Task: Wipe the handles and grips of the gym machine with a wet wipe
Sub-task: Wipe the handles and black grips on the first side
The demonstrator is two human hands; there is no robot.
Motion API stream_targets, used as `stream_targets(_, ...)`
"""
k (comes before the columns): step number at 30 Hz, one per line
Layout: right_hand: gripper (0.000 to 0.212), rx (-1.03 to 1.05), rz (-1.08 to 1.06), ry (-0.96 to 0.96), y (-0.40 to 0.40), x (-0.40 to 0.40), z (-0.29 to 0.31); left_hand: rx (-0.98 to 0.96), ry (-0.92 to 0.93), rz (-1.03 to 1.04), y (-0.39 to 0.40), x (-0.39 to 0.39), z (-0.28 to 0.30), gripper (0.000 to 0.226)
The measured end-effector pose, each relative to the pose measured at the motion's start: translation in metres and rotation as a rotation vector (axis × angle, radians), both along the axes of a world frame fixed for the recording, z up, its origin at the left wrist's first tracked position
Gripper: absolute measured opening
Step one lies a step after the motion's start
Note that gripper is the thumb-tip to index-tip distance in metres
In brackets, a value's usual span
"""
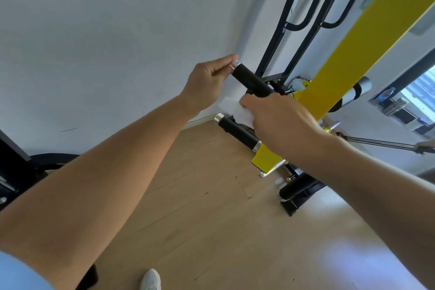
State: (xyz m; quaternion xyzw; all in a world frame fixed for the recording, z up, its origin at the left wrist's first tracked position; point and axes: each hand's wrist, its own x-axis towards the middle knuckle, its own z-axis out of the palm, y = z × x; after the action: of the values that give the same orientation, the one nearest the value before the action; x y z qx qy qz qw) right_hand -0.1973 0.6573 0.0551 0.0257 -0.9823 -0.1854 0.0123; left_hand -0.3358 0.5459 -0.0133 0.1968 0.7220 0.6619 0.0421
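Observation:
A yellow and black gym machine (334, 73) stands against the white wall. Its upper black foam grip (251, 81) sticks out toward me, with a silver cap at the end. My left hand (209, 82) pinches that capped end between thumb and fingers. My right hand (280, 120) presses a white wet wipe (235, 108) against the underside of the same grip, near its base. A second black grip (237, 133) with silver collars juts out just below, partly hidden by the wipe and my right hand.
Black frame tubes (282, 30) rise behind the machine. A black padded roller (297, 189) and the base foot sit low on the wooden floor (200, 207). A metal bar (381, 142) runs off to the right. Dark equipment (14, 172) stands at left. My white shoe (150, 280) shows below.

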Motion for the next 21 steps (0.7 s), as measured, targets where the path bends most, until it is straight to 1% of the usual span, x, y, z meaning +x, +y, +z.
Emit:
stream_targets(2, 0.036, -0.097, -0.03, -0.031, 0.007, -0.002, -0.021, -0.097, -0.029, 0.04, -0.007, 0.016, -0.017, 0.037)
stream_targets(3, 0.036, -0.15, -0.055, -0.024, 0.011, -0.004, -0.032, -0.119, -0.069, 0.089, -0.011, 0.026, -0.03, 0.035)
stream_targets(5, 0.038, -0.265, -0.1, -0.009, 0.017, -0.008, -0.052, -0.074, -0.23, 0.152, -0.021, 0.052, -0.057, 0.028)
stream_targets(7, 0.039, -0.429, -0.148, 0.005, 0.019, -0.011, -0.068, 0.005, -0.41, 0.027, -0.025, 0.077, -0.074, 0.037)
stream_targets(9, 0.039, -0.608, -0.169, 0.004, 0.016, -0.011, -0.082, 0.09, -0.523, -0.099, -0.023, 0.092, -0.084, 0.042)
stream_targets(11, 0.037, -0.738, -0.182, -0.031, 0.012, -0.011, -0.093, 0.135, -0.544, -0.121, -0.02, 0.098, -0.088, 0.045)
stream_targets(13, 0.043, -0.857, -0.218, -0.087, 0.011, -0.011, -0.099, 0.121, -0.535, -0.093, -0.019, 0.101, -0.087, 0.045)
stream_targets(15, 0.058, -0.971, -0.256, -0.164, 0.014, -0.011, -0.102, 0.09, -0.512, -0.043, -0.021, 0.103, -0.089, 0.031)
stream_targets(17, 0.071, -1.139, -0.314, -0.304, 0.019, -0.011, -0.1, 0.05, -0.48, -0.024, -0.025, 0.102, -0.092, 0.02)
stream_targets(18, 0.072, -1.252, -0.355, -0.377, 0.02, -0.01, -0.098, 0.037, -0.466, -0.032, -0.027, 0.101, -0.093, 0.017)
stream_targets(19, 0.068, -1.354, -0.405, -0.421, 0.021, -0.01, -0.097, 0.028, -0.45, -0.041, -0.029, 0.099, -0.093, 0.016)
stream_targets(20, 0.061, -1.429, -0.445, -0.424, 0.021, -0.01, -0.096, 0.021, -0.432, -0.044, -0.03, 0.098, -0.094, 0.017)
stream_targets(21, 0.054, -1.456, -0.462, -0.388, 0.02, -0.01, -0.094, 0.018, -0.416, -0.041, -0.031, 0.096, -0.094, 0.018)
